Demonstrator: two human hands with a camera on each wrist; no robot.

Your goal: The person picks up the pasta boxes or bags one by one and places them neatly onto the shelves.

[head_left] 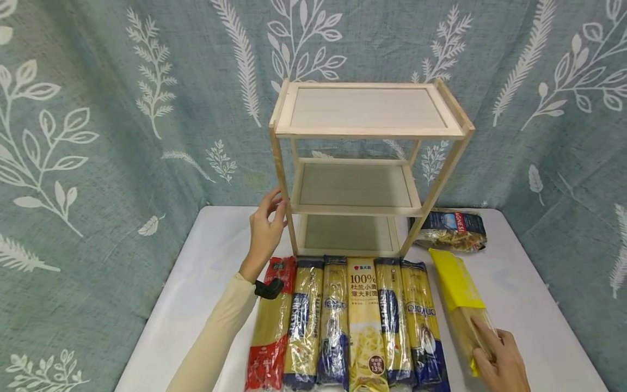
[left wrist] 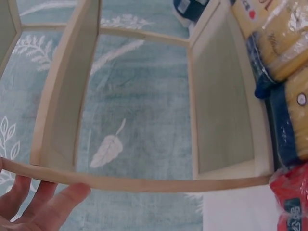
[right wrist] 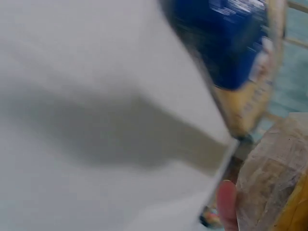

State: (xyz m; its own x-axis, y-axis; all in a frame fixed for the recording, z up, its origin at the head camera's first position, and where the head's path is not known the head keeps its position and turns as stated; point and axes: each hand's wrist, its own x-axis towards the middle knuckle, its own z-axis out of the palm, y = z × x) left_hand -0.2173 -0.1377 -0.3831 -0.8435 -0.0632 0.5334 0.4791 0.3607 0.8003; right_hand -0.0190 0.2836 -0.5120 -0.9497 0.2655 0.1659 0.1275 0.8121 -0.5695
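A three-tier wooden shelf (head_left: 367, 211) stands at the back of the white table. At its left post is my left hand (head_left: 266, 226); in the left wrist view the fingers (left wrist: 45, 202) hold that post. My right hand (head_left: 502, 362) grips a spaghetti pack with a yellow top (head_left: 458, 283), slanting at the right of the table. The right wrist view catches only part of its clear wrapper (right wrist: 269, 178), with one fingertip against it. Below the shelf lies a row of pasta packs, with a blue-ended one (head_left: 423, 326) nearest the held pack.
The row also includes a red pack (head_left: 266, 321) at the left end and a cream pack (head_left: 364, 321) mid-row. Behind the shelf's right post lies a dark Agnesi pasta bag (head_left: 453, 228). Patterned curtains (head_left: 196, 98) enclose the table (head_left: 196, 261).
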